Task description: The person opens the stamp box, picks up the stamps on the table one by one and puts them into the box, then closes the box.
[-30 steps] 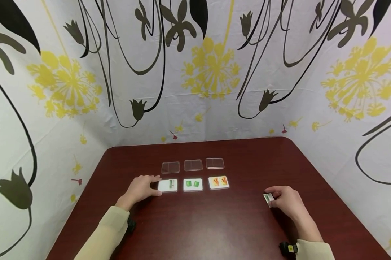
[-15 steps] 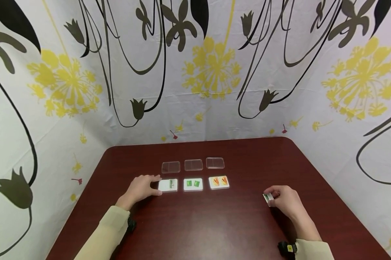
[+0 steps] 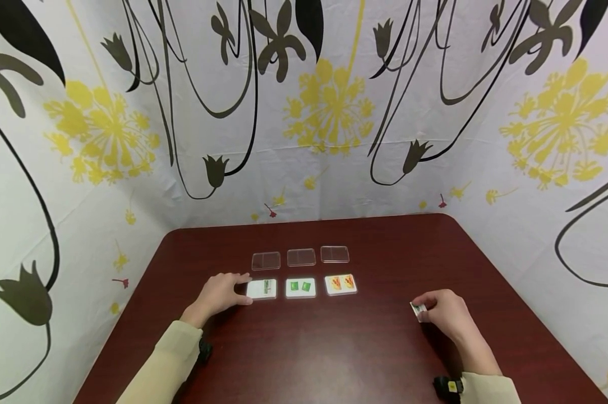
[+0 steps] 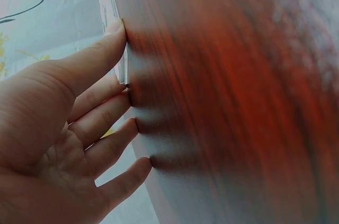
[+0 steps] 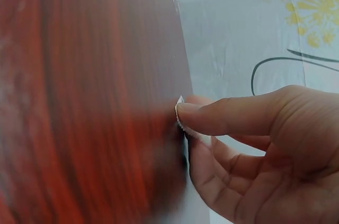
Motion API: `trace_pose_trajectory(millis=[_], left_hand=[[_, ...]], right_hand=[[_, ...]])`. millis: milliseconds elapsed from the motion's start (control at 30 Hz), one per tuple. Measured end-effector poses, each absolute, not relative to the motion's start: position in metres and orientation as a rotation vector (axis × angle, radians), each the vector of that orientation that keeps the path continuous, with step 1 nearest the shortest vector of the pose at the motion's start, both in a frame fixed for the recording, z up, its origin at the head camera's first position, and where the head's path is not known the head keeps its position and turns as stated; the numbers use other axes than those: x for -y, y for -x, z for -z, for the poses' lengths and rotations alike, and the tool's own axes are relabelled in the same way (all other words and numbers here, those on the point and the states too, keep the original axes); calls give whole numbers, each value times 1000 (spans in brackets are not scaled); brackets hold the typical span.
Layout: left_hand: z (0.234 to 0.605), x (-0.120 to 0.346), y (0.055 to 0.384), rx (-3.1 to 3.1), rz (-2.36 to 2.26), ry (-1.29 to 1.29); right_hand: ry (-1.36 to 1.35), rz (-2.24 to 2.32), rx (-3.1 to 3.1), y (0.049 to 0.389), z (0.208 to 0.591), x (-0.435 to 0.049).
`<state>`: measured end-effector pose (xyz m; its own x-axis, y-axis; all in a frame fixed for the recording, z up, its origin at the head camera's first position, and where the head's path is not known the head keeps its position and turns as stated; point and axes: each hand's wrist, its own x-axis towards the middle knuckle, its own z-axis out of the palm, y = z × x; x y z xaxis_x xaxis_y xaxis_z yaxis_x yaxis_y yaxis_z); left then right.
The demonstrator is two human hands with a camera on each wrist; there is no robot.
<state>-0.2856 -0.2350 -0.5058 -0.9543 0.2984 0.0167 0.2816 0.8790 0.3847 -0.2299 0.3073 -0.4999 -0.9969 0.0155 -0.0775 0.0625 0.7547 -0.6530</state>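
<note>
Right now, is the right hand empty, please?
No, the right hand pinches a small white piece.

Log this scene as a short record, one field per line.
Left hand: thumb and forefinger hold the left white case at its left end
Right hand: pinches a small white piece, away from the cases
Front row: left white case, one small picture; middle white case, two green pictures; right white case, two orange pictures
Back row: three clear plastic pieces
Surface: dark red table
Background: white flowered cloth
</note>
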Motion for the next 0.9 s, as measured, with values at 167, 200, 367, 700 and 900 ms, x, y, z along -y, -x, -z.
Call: trace_pose_trajectory(millis=[167, 200, 367, 700, 900], left_hand=[[506, 235, 286, -2995, -597, -473], [506, 235, 285, -2995, -595, -473], [505, 235, 285, -2998, -598, -473], [504, 235, 286, -2995, -591, -471], [505, 235, 286, -2992, -591, -464]], right_hand=[[-54, 1079, -2890, 229, 502, -314], [-49, 1088, -2892, 229, 503, -315], [-30, 1137, -2899, 228, 500, -319], [-130, 1404, -2769, 229, 496, -321], [-171, 1512, -2751, 230, 494, -323]])
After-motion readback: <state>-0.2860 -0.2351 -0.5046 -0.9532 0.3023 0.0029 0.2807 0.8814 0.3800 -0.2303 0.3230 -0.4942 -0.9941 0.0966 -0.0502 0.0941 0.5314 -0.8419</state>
